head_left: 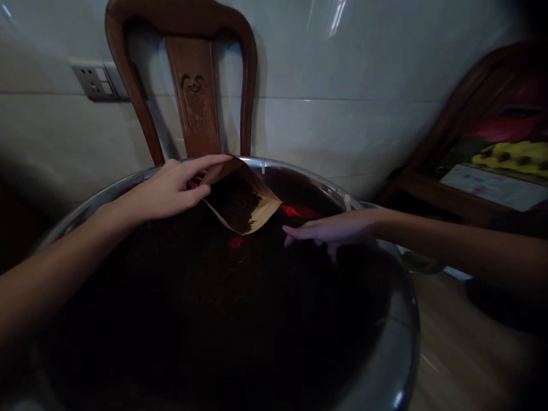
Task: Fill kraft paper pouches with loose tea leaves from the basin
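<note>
A brown paper bag (pixel 265 214) tilts with its mouth toward me, and dark loose leaf-like bits (pixel 242 208) show inside. My left hand (pixel 177 185) grips the bag by its upper left edge, between thumb and forefinger. To the right of the bag, apart from it, my right hand (pixel 329 231) hangs over the dark contents of a big metal tub (pixel 405 342). Its thumb points left; the other fingers droop into shadow, and I cannot make out anything held. Small red patches (pixel 291 211) show beside the bag and below it.
A carved wooden chair (pixel 197 97) stands behind the tub, against a tiled wall with a socket (pixel 94 80). On the right, another wooden chair (pixel 428 177) bears a yellow item (pixel 514 158) and a pale box (pixel 492 185). White clips (pixel 262 165) sit on the tub's rim.
</note>
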Demonstrator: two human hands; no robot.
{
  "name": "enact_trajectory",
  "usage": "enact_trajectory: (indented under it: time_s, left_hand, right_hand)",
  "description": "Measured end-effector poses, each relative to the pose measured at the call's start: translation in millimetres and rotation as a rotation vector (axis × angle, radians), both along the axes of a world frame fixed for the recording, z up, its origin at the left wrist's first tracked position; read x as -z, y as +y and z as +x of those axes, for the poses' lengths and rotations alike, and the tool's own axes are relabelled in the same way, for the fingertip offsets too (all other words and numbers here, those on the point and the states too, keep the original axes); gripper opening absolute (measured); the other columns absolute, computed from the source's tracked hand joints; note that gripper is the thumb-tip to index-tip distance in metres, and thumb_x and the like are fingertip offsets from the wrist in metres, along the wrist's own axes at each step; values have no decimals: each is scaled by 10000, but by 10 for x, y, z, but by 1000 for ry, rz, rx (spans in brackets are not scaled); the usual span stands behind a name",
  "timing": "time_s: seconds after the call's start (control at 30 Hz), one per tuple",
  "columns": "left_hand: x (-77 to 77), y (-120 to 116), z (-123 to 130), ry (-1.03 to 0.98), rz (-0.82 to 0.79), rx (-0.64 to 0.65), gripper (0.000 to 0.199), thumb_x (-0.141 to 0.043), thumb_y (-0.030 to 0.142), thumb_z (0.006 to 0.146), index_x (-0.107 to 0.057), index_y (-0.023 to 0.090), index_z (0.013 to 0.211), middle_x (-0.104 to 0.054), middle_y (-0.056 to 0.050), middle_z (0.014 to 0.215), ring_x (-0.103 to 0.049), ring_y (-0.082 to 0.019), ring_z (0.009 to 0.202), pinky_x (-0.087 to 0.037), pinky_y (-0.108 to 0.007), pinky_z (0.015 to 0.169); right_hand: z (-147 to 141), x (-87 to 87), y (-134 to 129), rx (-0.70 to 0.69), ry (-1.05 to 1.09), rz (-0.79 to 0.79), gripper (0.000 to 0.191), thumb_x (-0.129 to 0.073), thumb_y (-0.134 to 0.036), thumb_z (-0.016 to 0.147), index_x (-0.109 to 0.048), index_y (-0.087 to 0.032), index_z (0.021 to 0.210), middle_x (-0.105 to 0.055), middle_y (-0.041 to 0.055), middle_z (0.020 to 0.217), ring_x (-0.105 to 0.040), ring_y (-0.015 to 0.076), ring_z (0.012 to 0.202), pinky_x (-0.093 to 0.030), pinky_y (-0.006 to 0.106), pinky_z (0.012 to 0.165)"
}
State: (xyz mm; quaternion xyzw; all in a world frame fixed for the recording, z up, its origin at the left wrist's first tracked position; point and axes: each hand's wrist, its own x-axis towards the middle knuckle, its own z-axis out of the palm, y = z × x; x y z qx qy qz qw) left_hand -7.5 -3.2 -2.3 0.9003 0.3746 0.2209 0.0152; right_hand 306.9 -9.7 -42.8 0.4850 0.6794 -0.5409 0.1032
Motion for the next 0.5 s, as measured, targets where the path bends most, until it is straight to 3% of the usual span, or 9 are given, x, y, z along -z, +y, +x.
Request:
enact_trajectory:
  time_s: [0.1,0.17,0.37,0.5]
  left_hand:
    - [6,10,-11,-6,-21,-1,567,-475,384,851,-381,284,1402,-540,10,653,-461,-149,525,-366,-278,558]
    - [8,10,-13,-10,-21,-2,568,-475,385,850,-382,282,1401,-573,-2,708,-479,-155,551,-376,-282,578]
    - [1,5,-12,6,-11,-5,579,-475,362,840,-384,260,1403,-585,-11,745,-476,-156,574,-386,-283,588]
    - [7,15,-25,26,5,-9,559,-457,344,856,-384,246,1402,-529,8,671,-445,-138,528,-367,-265,554]
  right_hand:
    - [-35,-8,-43,25,21,-1,667,-399,-736,787,-570,-248,1210,-495,106,1304,-578,253,1010,-572,329,617]
    - [-92,-32,-87,-33,7,30,647,-392,-720,804,-579,-252,1209,-526,94,1282,-590,248,1001,-567,331,643]
    - [-222,-35,-164,-202,-49,244,650,-328,-694,849,-586,-250,1247,-542,57,1307,-533,258,1150,-466,401,944]
    - [-292,-45,-179,-193,-27,138,653,-321,-736,821,-612,-290,1198,-533,45,1306,-553,247,1100,-520,357,800]
